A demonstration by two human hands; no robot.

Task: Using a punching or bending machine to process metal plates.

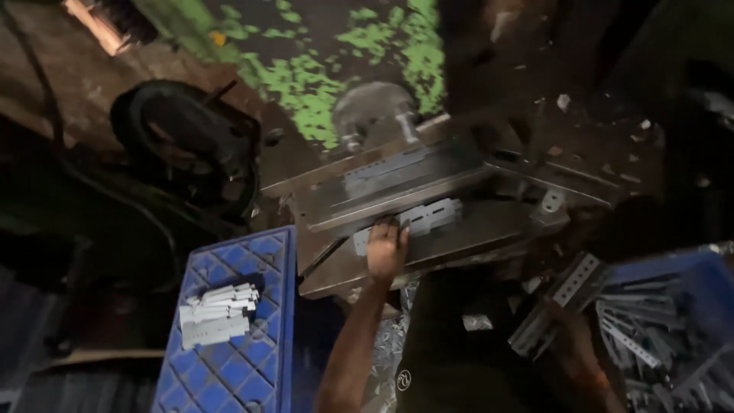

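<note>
My left hand rests on a grey perforated metal strip that lies on the flat metal bed of a press machine. The fingers press on the strip's near left end. My right hand is low at the right, dim and partly hidden, holding a perforated metal angle bracket that tilts up toward the machine. A second flat strip lies farther back on the machine bed.
A blue plastic crate turned over at lower left carries a stack of grey strips. Another blue crate at lower right holds several metal brackets. A dark wheel stands at the left, on a floor with green patches.
</note>
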